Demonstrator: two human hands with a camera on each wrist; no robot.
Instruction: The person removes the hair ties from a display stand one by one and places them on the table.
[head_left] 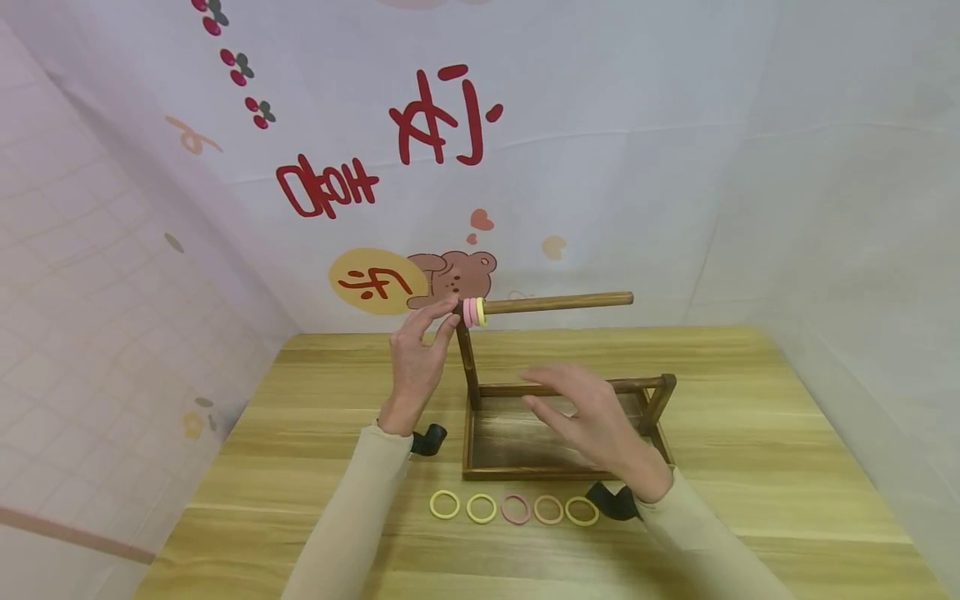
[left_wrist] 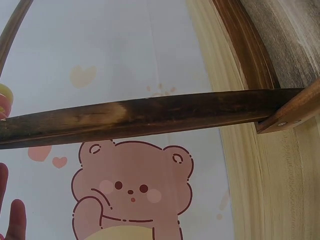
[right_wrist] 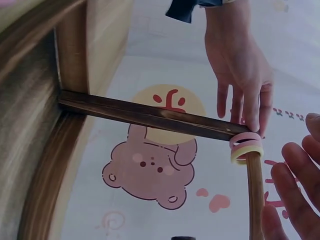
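Note:
A wooden stand [head_left: 468,367] has a tall post and a rod [head_left: 570,302] that runs rightward from its top. Two pink rings [head_left: 468,312] and a yellow ring [head_left: 482,312] hang round the rod, close to the post. My left hand [head_left: 418,358] is at the post's top corner, fingers fairly straight, fingertips at or touching the wood beside the rings; contact is partly hidden. In the left wrist view only some fingertips [left_wrist: 17,220] show. My right hand [head_left: 585,412] hovers in front of the stand with fingers spread and nothing between them.
Several loose rings [head_left: 515,508] in yellow, pink and peach lie in a row on the wooden table [head_left: 300,500], in front of the stand's shallow base [head_left: 517,475]. A lower crossbar [head_left: 637,384] spans the stand. Behind is a printed cloth [head_left: 637,183] with a bear.

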